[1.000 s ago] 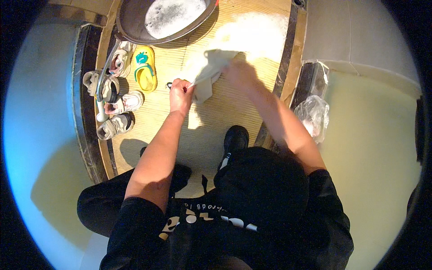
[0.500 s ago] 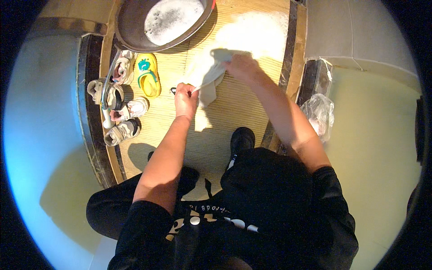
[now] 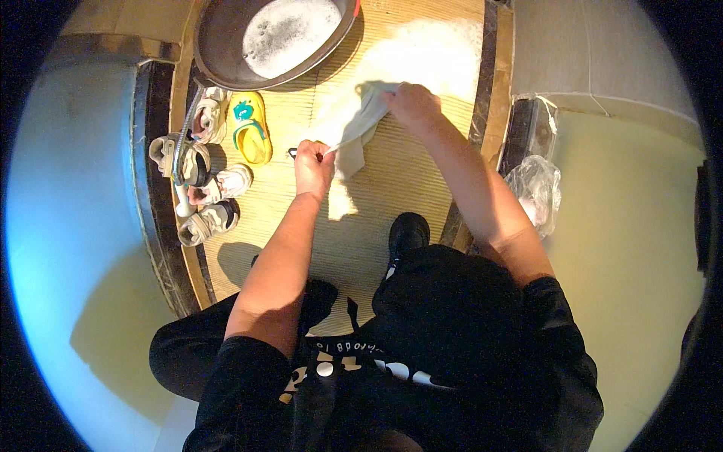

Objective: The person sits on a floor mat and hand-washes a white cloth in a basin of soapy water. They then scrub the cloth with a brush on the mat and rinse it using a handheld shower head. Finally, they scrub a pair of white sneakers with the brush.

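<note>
A white cloth (image 3: 358, 135) is stretched between my two hands above the ribbed floor, with a loose fold hanging below it. My left hand (image 3: 312, 167) pinches its near left edge between closed fingers. At the far right corner, my right hand (image 3: 414, 107) grips the cloth with its fingers wrapped round it, knuckles upward. Strong light washes out part of the fabric. A small dark item (image 3: 292, 152) shows just left of my left hand; what it is I cannot make out.
A dark basin (image 3: 218, 45) of sudsy water stands at the far left. Below it are a yellow clog (image 3: 252, 139), several sneakers (image 3: 209, 224) and a shower hose (image 3: 179, 147). A clear plastic bag (image 3: 538, 192) lies beyond the right ledge. My black shoe (image 3: 409, 230) is on the floor.
My right hand has shifted slightly right and the cloth between my hands looks a little straighter. The left hand keeps its pinch. The whole view has moved slightly.
</note>
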Tool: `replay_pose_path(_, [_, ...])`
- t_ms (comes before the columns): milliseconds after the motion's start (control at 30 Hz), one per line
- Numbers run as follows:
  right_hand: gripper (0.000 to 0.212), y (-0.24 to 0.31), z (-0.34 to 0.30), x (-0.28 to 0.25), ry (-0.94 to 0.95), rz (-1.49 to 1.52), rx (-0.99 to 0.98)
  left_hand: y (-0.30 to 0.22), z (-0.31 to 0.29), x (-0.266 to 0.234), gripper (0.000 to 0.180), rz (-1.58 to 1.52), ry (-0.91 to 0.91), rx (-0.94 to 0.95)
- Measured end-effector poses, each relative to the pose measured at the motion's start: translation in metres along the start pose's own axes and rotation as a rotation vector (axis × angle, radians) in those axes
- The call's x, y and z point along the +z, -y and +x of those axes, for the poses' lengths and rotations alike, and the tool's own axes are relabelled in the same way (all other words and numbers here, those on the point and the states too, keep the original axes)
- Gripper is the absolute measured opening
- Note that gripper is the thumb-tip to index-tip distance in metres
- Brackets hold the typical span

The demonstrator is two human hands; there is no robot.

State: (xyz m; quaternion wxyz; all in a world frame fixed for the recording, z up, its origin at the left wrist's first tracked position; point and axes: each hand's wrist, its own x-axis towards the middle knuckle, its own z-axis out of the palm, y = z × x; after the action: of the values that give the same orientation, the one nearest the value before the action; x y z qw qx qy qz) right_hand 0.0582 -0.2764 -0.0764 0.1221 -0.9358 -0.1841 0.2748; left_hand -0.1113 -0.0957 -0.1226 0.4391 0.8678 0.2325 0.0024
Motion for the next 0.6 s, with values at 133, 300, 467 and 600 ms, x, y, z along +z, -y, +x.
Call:
replay_pose_path(133, [0.051, 0.027, -0.015, -0.010, 0.074, 0.097, 0.009, 0.005, -0.002, 0.000, 0.010, 0.017, -0.023, -0.004])
replay_pose_path(300, [0.049, 0.051, -0.035, 0.026, 0.195, 0.006, -0.139, -0.007, -0.004, 0.001, 0.010, 0.005, -0.025, 0.030])
replay_pose_path(467, [0.050, 0.002, 0.010, -0.004, -0.005, 0.110, 0.154, -0.003, -0.001, 0.003, 0.012, -0.039, -0.028, 0.007])
replay_pose_path(600, [0.051, 0.033, -0.025, 0.008, 0.076, 0.035, -0.018, 0.001, -0.003, 0.002, 0.013, -0.001, -0.049, -0.028])
